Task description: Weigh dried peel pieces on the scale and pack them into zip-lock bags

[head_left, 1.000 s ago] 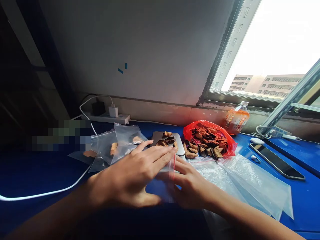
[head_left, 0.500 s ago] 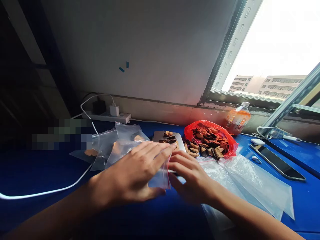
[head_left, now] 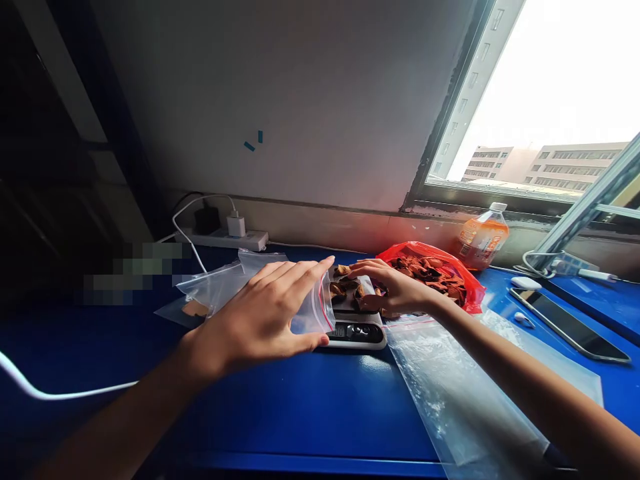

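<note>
My left hand (head_left: 273,310) holds a clear zip-lock bag (head_left: 313,308) by its mouth, thumb and fingers spread around it. The bag's red-striped edge faces the kitchen scale (head_left: 377,335). On the scale's plate lie several curled brown pieces (head_left: 339,289) that look like dried peel. Over the right side of the plate, my right hand (head_left: 390,283) reaches with its fingers apart, close to the pieces. Behind it, a red plastic bag (head_left: 473,293) gapes, full of similar dried pieces (head_left: 433,270).
More clear bags (head_left: 200,287) lie at left, one with brown pieces inside. Flat clear bags (head_left: 450,380) spread under my right forearm. Farther right are a phone (head_left: 575,323), an earbud (head_left: 523,320) and its case (head_left: 525,283). A drink bottle (head_left: 483,237) and power strip (head_left: 225,239) stand at the back.
My right hand has left the bag's edge and moved up and right over the scale's plate. My left hand has shifted slightly left with the bag, uncovering the scale's display.
</note>
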A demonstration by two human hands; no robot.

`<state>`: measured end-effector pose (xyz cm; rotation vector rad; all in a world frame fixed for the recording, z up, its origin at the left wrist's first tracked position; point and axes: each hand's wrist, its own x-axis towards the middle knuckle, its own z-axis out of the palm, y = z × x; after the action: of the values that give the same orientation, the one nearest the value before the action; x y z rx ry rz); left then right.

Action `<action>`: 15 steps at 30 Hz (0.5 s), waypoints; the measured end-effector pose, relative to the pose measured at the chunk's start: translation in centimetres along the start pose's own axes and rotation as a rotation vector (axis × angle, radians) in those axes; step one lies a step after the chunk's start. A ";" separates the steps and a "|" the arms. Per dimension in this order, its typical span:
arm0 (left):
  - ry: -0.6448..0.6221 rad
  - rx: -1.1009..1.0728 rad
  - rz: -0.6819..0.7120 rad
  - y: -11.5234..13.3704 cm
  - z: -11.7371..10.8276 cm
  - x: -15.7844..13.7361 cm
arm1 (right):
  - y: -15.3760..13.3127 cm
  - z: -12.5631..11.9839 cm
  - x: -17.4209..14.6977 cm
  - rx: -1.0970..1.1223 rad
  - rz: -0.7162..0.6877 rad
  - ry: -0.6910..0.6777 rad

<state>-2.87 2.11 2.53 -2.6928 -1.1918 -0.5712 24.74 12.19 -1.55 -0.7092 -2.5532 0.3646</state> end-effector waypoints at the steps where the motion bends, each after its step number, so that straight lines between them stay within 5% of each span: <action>1: -0.004 -0.003 0.001 0.0 0.0 0.0 | 0.1 0.0 0.2 -0.006 -0.013 -0.015; 15: -0.025 -0.033 -0.025 -0.1 0.0 0.2 | 1.9 1.2 1.1 -0.077 0.053 0.104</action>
<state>-2.80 2.27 2.55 -2.7243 -1.2349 -0.5673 24.10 14.27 -2.84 -0.8048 -2.4649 0.2407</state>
